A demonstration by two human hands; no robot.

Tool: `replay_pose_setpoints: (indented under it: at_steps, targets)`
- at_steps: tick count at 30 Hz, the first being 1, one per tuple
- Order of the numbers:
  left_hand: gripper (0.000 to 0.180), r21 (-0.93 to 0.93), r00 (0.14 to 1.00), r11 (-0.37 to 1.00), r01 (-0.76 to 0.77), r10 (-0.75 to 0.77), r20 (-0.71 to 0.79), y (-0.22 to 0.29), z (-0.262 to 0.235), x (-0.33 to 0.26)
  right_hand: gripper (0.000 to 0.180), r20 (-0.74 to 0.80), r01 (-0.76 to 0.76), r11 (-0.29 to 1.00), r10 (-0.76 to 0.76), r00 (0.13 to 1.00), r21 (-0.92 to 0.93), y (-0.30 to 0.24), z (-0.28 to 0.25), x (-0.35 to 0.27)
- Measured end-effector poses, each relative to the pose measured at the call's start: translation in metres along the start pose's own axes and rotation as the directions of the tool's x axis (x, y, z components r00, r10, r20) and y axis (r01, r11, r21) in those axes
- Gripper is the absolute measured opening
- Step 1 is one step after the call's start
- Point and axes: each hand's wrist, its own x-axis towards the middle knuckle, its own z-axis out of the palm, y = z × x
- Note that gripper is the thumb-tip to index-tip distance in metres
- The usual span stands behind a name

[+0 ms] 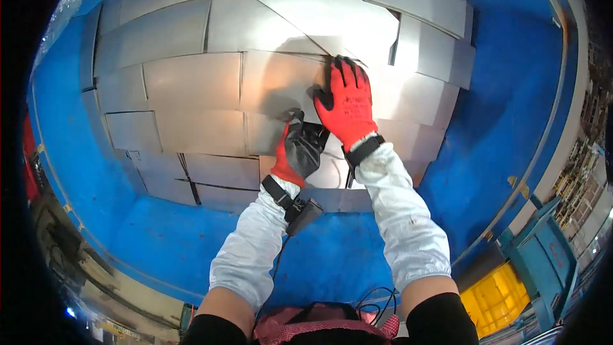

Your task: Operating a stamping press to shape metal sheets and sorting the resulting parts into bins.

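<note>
Flat pale boards, perhaps cardboard [193, 83], lie in overlapping rows inside a large blue bin [300, 236]. My right hand [347, 99], in a red glove with black fingertips, rests on the boards with its fingers stretched forward. Just below and left of it, my left hand [300, 147] has its black-coated palm side turned up and its fingers curled. A dark shape sits between the two hands; whether it is a held thing or glove fingers is unclear. Black bands circle both wrists, and a small dark device [304, 217] hangs at the left one.
Blue bin walls [511, 108] rise around the boards. Beyond the lower right corner stand a yellow crate [495, 300] and a blue-green container [543, 255]. Thin black cables [380, 297] loop near my body. Clear plastic film [67, 9] hangs over the upper left rim.
</note>
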Motion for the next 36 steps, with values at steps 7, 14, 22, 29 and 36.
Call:
replay_pose_setpoints:
  at_steps: [7,14,22,29,36]
  targets:
    - [0.028,-0.094,0.971,0.984,-0.149,0.128,-0.2,-0.001,0.006,-0.008,0.063,-0.069,-0.167,0.979,0.16,0.985,-0.119,-0.003,0.009,0.006]
    - [0.025,-0.191,0.996,0.979,-0.072,0.06,-0.067,0.001,-0.014,-0.002,0.059,-0.121,-0.106,0.949,0.072,0.99,-0.298,-0.001,0.016,0.006]
    - [0.022,-0.076,0.985,0.985,-0.156,0.149,-0.088,-0.004,-0.001,-0.007,0.048,-0.001,-0.204,0.947,0.21,0.978,-0.248,-0.002,0.002,0.027]
    - [0.022,0.018,0.956,0.989,-0.146,0.146,-0.254,-0.009,-0.008,-0.017,0.049,-0.004,-0.205,0.953,0.209,0.978,-0.224,0.001,0.007,0.0]
    - [0.031,-0.179,0.991,0.981,-0.08,0.059,-0.122,-0.007,-0.038,-0.015,0.054,-0.013,-0.085,0.972,0.084,0.996,-0.219,0.003,0.005,0.004]
